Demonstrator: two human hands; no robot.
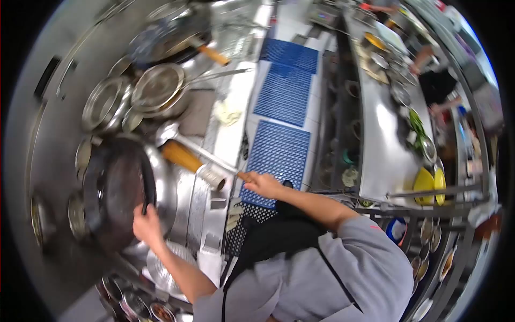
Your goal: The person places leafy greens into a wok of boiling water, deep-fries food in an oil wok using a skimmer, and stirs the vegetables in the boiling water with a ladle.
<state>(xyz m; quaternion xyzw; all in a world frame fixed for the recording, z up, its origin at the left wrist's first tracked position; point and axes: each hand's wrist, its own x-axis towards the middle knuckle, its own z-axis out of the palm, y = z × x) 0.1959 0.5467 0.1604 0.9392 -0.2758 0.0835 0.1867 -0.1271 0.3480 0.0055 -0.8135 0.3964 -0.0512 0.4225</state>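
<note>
My left hand (147, 224) is closed on the rim of a large dark wok (120, 188), which stands tilted at the left. In my right hand (263, 185) is the wooden handle end of a ladle (206, 154). Its metal bowl end lies to the left, near the wok's far side. Just below the ladle's shaft is a yellow-brown bundle with a pale wrapped end (185, 158); it looks like a wok brush.
Metal pots (158, 88) and another pan with a wooden handle (171, 45) stand farther up the range. Blue mats (281, 145) cover the aisle floor. Across it, a steel counter (383, 161) holds green vegetables (416, 126) and yellow bowls (424, 185). Another person (437, 86) stands behind it.
</note>
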